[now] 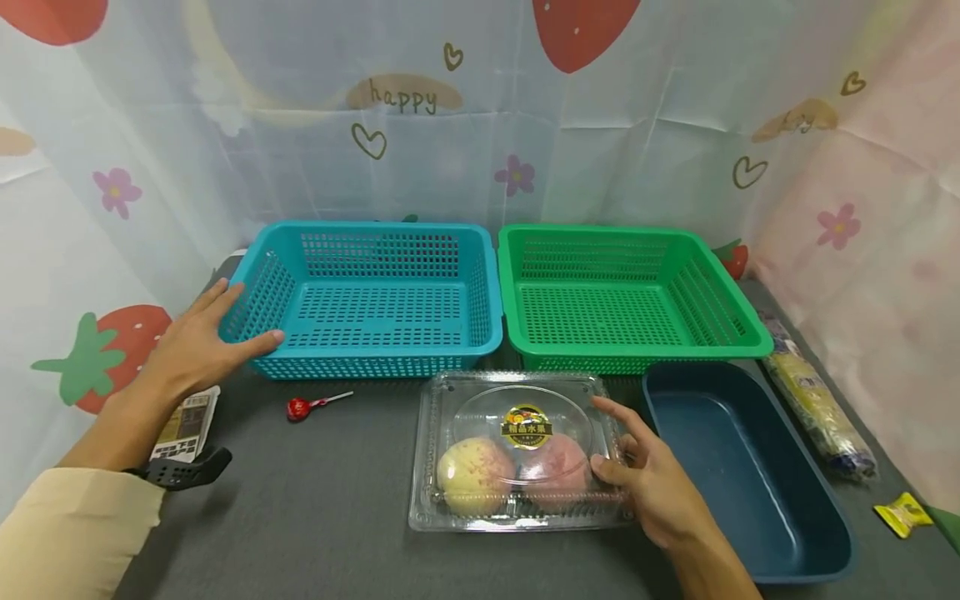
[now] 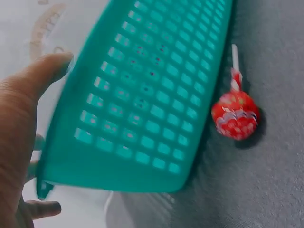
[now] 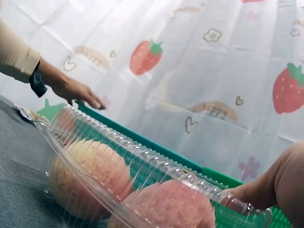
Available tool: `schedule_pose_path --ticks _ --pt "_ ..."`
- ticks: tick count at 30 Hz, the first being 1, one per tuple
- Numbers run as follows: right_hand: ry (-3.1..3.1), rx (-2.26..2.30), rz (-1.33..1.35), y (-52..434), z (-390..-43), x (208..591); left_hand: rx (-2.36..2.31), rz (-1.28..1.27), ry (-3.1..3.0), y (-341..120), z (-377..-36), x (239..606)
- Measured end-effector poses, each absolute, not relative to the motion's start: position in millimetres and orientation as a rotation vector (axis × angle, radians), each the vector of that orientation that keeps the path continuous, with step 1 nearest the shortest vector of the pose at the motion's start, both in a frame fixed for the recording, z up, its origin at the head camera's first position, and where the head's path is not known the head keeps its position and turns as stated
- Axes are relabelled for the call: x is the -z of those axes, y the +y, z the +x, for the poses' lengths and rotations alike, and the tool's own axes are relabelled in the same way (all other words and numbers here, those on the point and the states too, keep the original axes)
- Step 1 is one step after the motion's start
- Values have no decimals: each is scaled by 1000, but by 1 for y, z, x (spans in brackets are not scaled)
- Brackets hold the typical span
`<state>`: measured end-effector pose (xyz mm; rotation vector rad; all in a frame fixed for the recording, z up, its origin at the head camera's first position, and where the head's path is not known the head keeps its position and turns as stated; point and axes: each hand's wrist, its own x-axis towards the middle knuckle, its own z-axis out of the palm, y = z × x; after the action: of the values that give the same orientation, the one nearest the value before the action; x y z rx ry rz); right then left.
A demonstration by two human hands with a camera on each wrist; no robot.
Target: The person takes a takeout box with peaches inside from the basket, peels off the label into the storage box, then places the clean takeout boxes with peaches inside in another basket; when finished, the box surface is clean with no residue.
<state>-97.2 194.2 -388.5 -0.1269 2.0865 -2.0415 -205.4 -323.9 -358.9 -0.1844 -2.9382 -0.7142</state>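
My left hand (image 1: 197,343) rests at the front left corner of the blue basket (image 1: 491,333), its fingers spread along the left side. The thumb (image 2: 52,69) touches the rim in the left wrist view. A clear plastic fruit box (image 1: 427,508) lies closed in front of the baskets. Inside it sit a yellowish peach-like fruit (image 1: 474,477) and a pink one (image 1: 557,473). At the box's right edge my right hand (image 1: 652,475) grips it, thumb and index finger on the lid. A red lollipop (image 1: 298,409) lies on the cloth between the left hand and the box.
Right of the blue basket stands a green basket (image 1: 757,343). A dark blue bin (image 1: 750,475) is beside the right hand. Farther right lie a long wrapped packet (image 1: 813,392) and a small yellow packet (image 1: 903,514). Another packet (image 1: 187,425) is partly hidden by the left wrist.
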Motion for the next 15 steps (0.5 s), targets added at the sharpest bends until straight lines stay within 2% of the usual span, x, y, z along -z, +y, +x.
schedule_pose_path --ticks 15 --pt "2271 1941 -173 195 -95 388 845 -272 -2664 -278 -160 331"
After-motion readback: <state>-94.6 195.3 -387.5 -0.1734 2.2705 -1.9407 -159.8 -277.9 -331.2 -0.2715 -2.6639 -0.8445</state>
